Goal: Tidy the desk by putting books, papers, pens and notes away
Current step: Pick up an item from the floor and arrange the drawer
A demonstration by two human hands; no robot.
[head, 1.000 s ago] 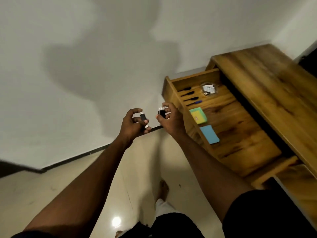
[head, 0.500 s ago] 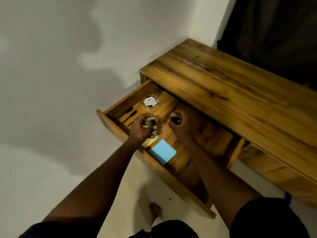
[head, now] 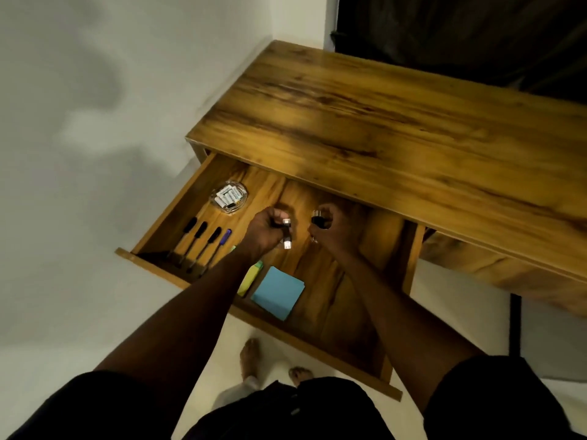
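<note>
The person stands close against the open drawer [head: 330,312], bare feet [head: 249,357] just under its front edge, so both arms can reach in from above. Just inside that front edge lies a blue pad of notes [head: 278,292], flat and square, with a yellow pad [head: 249,279] touching its left side, partly hidden under the left forearm; these look already filed. Along the drawer's left wall four pens [head: 216,234] lie side by side, parallel, caps towards the back, which reads as sorting rather than dropping in. Over the middle of the drawer the left hand [head: 265,231] has its fingers curled round a small dark piece with silvery ends [head: 286,231], and the right hand [head: 333,228], just beside it, grasps a second small dark piece [head: 318,220] in the same way. What these pieces are is too small to tell. Both hang above bare wood near the back, probably because that spot is free for them. In the far left corner a glass dish [head: 229,196] holds what look like small batteries, kept together so that they cannot roll. Beyond, the desk top [head: 381,122] shows only wood, and behind it hangs a dark curtain [head: 460,36].
</note>
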